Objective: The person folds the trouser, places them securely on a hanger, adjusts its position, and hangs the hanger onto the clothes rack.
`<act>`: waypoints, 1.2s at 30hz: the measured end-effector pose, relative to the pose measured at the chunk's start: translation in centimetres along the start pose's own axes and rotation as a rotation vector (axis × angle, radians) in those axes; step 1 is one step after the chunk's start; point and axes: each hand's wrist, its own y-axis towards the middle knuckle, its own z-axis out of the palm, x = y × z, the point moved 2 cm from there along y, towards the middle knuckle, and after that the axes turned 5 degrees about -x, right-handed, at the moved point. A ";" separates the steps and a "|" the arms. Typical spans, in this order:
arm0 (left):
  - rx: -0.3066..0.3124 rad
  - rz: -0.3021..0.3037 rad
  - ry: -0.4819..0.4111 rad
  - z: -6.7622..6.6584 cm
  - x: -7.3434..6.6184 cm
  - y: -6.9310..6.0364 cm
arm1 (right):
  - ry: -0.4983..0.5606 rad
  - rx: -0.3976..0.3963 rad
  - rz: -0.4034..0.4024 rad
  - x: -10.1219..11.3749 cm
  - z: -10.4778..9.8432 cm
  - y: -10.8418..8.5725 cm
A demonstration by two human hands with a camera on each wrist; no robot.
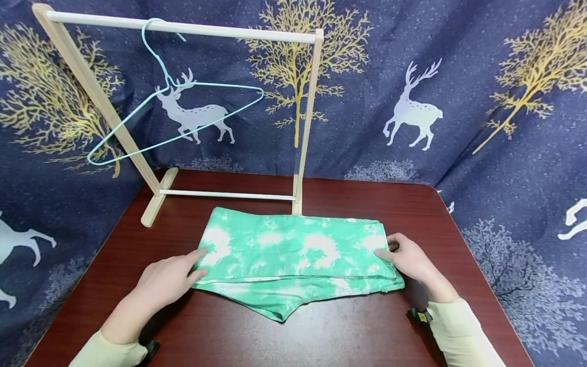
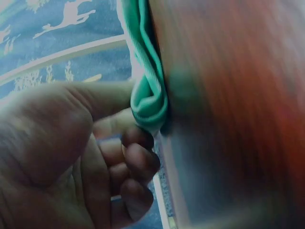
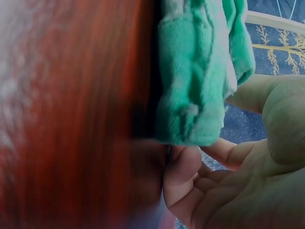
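Observation:
A pair of green-and-white tie-dye trousers (image 1: 275, 250) lies folded lengthwise on the table, its pointed crotch part sticking out towards me. My left hand (image 1: 167, 280) holds the left end, thumb and forefinger over the edge. In the left wrist view, the rolled fold of the trousers (image 2: 148, 90) sits against that hand's thumb and fingers, with the other fingers (image 2: 138, 160) curled below. At the opposite end my right hand (image 1: 410, 257) grips the layered hems, thumb on top. Seen from the right wrist, stacked hems (image 3: 190, 90) lie between thumb and bent fingers (image 3: 183, 171).
Behind the trousers stands a wooden rack (image 1: 304, 117) with a white top rail (image 1: 220, 29). A light blue wire hanger (image 1: 197, 125) hangs from that rail. The dark red table (image 1: 367, 331) backs onto a blue cloth (image 1: 357, 117) printed with deer and trees.

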 end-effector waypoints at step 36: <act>0.167 0.032 -0.052 -1.0 1.7 8.6 | 0.017 -0.019 0.015 -0.3 0.1 0.4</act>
